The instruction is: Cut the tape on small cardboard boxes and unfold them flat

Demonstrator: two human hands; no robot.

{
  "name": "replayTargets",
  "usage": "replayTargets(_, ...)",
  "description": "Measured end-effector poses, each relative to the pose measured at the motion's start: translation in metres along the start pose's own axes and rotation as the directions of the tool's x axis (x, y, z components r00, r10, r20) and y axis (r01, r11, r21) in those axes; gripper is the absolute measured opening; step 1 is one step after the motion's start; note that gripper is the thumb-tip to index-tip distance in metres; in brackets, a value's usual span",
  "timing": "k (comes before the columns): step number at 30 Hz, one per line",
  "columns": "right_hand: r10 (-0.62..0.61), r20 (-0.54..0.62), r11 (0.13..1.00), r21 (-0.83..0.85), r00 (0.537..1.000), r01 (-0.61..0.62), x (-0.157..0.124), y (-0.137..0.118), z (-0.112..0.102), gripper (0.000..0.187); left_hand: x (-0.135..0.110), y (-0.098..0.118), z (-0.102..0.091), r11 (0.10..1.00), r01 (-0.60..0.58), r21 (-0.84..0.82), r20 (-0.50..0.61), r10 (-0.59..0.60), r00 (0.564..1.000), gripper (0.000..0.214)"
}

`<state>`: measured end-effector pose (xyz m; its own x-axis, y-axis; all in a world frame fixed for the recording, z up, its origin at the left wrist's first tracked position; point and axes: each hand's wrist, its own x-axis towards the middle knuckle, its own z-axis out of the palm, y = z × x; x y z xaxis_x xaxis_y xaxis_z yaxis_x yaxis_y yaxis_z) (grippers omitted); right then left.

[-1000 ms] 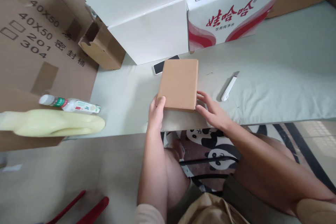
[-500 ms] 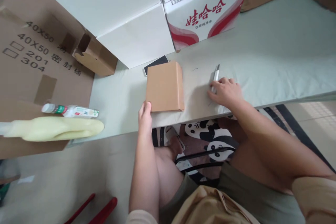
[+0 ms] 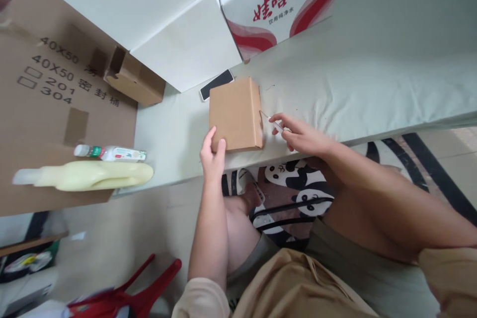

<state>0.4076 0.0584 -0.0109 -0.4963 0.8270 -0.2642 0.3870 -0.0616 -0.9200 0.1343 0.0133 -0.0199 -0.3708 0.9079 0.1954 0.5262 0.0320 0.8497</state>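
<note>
A small brown cardboard box [image 3: 234,114] stands near the front edge of the cloth-covered table. My left hand [image 3: 213,155] grips its near left corner, thumb on the front face and fingers at the left side. In my right hand [image 3: 294,131] is a slim white utility knife [image 3: 276,124], pinched between thumb and fingers. Its thin blade points left at the box's right side, close to or touching the edge; contact cannot be made out exactly. Behind the box lies a dark phone-like slab [image 3: 218,84] with a white rim.
White cartons [image 3: 186,44] and a red-and-white carton [image 3: 279,10] line the back. At left are a large brown carton [image 3: 33,129], a small open box [image 3: 136,77], a bottle [image 3: 112,153] and a long pale-yellow object [image 3: 100,175]. A red chair-like frame [image 3: 149,288] stands below left.
My right hand has picked up the utility knife from the table and brought it left to the box's right side. My left hand has shifted its hold slightly onto the box's front.
</note>
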Motion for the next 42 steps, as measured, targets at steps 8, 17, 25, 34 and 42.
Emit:
replayTargets(8, 0.185, 0.021, 0.981, 0.059, 0.983, -0.186, 0.025, 0.008, 0.006, 0.013, -0.001, -0.007, 0.004, 0.999, -0.027, 0.021, -0.076, 0.028, 0.997, 0.045)
replayTargets(17, 0.257, 0.065, 0.966, 0.023, 0.964, -0.259, 0.012, -0.005, -0.006, 0.025, 0.004, -0.006, 0.008, 0.998, -0.041, 0.045, -0.130, 0.047, 0.990, 0.038)
replayTargets(25, 0.223, 0.202, 0.970, -0.144, 0.954, -0.197, 0.010, -0.004, -0.012, 0.019, 0.003, -0.003, 0.011, 0.997, -0.035, 0.066, -0.157, 0.045, 0.987, 0.036)
replayTargets(34, 0.127, 0.443, 0.990, 0.004, 0.888, -0.144, 0.004, 0.004, -0.010, 0.023, 0.001, 0.000, 0.012, 0.996, -0.029, 0.080, -0.157, 0.042, 0.987, 0.036)
replayTargets(42, 0.110, 0.547, 0.978, 0.091, 0.830, -0.189, 0.002, 0.005, -0.013, 0.019, 0.002, -0.002, 0.011, 0.997, -0.033, 0.070, -0.147, 0.043, 0.988, 0.036)
